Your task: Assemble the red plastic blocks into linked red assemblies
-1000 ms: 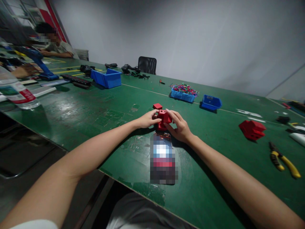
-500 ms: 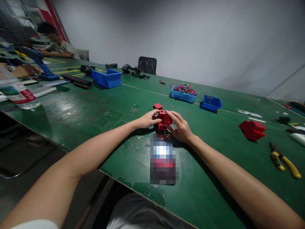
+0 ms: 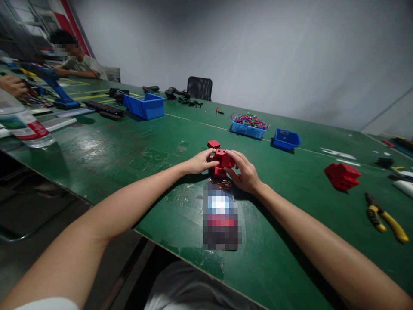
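Between my two hands sits a red block-shaped part [image 3: 222,157] with small dark holes in its top. My left hand [image 3: 202,162] grips its left side with thumb and fingers. On the right side my right hand [image 3: 244,171] holds it, fingers over the upper edge and thumb lower down. Another red piece [image 3: 213,144] shows just behind, and a red piece [image 3: 220,172] lies beneath the held part; whether they are joined to it I cannot tell. Right in front of these lies a phone [image 3: 222,215] with a blurred screen.
Red blocks [image 3: 342,176] and yellow-black pliers [image 3: 383,217] lie at right. Farther back stand a blue bin of coloured wires [image 3: 248,129], a small blue bin [image 3: 285,139] and a larger blue bin [image 3: 145,106]. A water bottle [image 3: 26,125] stands left; a co-worker [image 3: 80,62] sits beyond.
My right fingers have shifted slightly to the right on the red part; my left hand stays in place. Another person's hand has come into view at the far left.
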Demonstrator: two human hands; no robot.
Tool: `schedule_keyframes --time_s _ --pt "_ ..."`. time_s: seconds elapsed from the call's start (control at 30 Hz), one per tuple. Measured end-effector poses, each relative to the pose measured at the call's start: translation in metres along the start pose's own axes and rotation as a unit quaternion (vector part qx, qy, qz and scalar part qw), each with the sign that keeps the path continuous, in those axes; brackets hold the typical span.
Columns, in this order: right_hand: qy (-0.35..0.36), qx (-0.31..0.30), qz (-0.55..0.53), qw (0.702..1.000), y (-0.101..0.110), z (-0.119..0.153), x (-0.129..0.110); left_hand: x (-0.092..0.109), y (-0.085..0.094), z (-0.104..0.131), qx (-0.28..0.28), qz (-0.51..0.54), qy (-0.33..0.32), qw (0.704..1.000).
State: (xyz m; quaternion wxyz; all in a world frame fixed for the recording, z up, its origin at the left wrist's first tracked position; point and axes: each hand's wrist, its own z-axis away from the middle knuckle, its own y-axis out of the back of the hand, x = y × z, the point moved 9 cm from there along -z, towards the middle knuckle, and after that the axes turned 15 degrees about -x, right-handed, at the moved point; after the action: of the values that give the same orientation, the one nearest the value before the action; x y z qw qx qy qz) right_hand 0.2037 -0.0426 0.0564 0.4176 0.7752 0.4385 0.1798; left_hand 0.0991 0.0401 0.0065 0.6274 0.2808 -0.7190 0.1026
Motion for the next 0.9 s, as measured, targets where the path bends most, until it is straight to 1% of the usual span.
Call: schedule_keyframes --time_s 0.23,0.43,0.57,0.77,0.9 --pt "-0.016 0.002 -0.041 0.999 -0.0010 -0.0004 0.0025 0.0005 0.0001 -0.0003 0.004 -0.007 0.000 1.000" --pt "-0.013 -0.020 -0.021 0.999 -0.0034 -0.0017 0.0008 0.0009 0.0001 0.0002 0.002 -0.013 -0.002 1.000" --pt "-0.007 -0.017 -0.014 1.000 -0.0030 -0.0021 -0.0005 0.0004 -0.0003 0.0001 -0.004 -0.010 -0.002 1.000" --pt "0.023 -0.025 -0.008 0.999 -0.0039 -0.0029 -0.0052 -0.0001 -0.0005 -0.0002 -0.002 -0.019 0.005 1.000" --pt "0.004 -0.031 -0.030 0.999 -0.0032 -0.0038 -0.0030 0.0009 -0.0011 -0.0001 0.000 -0.021 0.008 1.000"
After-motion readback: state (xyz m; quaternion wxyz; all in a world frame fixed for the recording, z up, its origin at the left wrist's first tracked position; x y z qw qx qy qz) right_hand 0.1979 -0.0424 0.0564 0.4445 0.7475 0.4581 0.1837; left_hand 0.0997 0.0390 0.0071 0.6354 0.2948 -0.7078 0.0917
